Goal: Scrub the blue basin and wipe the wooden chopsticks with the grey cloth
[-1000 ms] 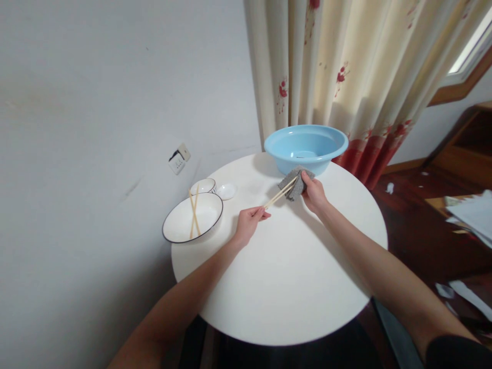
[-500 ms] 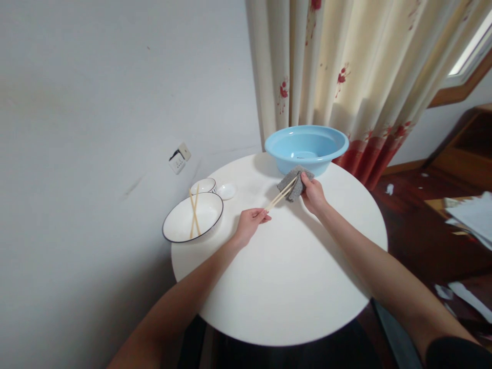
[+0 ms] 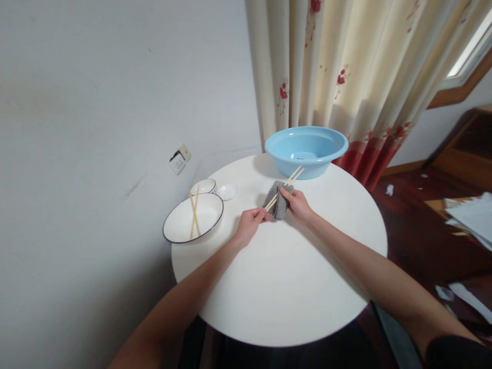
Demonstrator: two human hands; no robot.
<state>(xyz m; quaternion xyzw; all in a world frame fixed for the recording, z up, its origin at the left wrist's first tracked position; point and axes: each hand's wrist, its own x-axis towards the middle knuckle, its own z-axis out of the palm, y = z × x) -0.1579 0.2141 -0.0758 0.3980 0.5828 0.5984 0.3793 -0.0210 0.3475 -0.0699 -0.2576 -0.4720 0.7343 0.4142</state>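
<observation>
My left hand [image 3: 251,224] is closed on the near ends of a pair of pale chopsticks [image 3: 295,175], which slant up and away to the right. Around their middle is a grey cloth [image 3: 282,206], folded over and gripped by my right hand [image 3: 300,204]. The far tips stick out beyond the cloth, in front of the blue basin. Part of the chopsticks is hidden inside the folds. Both hands are above the white round table [image 3: 284,287].
A light blue basin [image 3: 307,165] stands at the table's back. On the left are a large white bowl [image 3: 180,220] with two crossed chopsticks [image 3: 195,209] on it, a smaller bowl [image 3: 203,185] and a small white dish [image 3: 227,192]. The wall and curtain [image 3: 326,66] border the table.
My right hand and the cloth have slid along the chopsticks toward my left hand, so the far tips now show past the cloth. My left hand has stayed nearly in place.
</observation>
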